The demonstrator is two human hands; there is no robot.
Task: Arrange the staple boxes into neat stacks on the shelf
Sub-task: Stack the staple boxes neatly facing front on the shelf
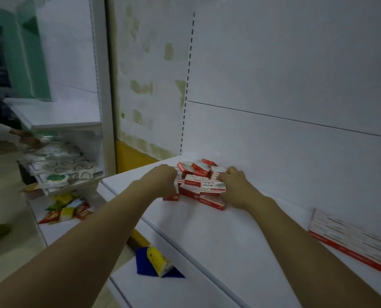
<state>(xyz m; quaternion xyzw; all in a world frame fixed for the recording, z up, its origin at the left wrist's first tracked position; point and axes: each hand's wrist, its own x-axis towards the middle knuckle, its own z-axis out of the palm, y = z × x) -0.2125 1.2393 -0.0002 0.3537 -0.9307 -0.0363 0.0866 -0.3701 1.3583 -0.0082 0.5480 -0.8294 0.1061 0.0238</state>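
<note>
Mid-frame, the left hand [161,180] sat curled against the left edge of the jumbled boxes [195,182] on the shelf [207,241], gripping or not I couldn't tell, while the right hand [234,188] gripped boxes at the right edge, seemingly corralling them for stacking.

Dim light falls on white panels [296,74], a patchy wall [145,74], yellow skirting [129,154].

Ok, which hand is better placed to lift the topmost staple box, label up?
Right, likely: the right hand touches that staple box, while the left hand sits at the pile's left edge.
</note>
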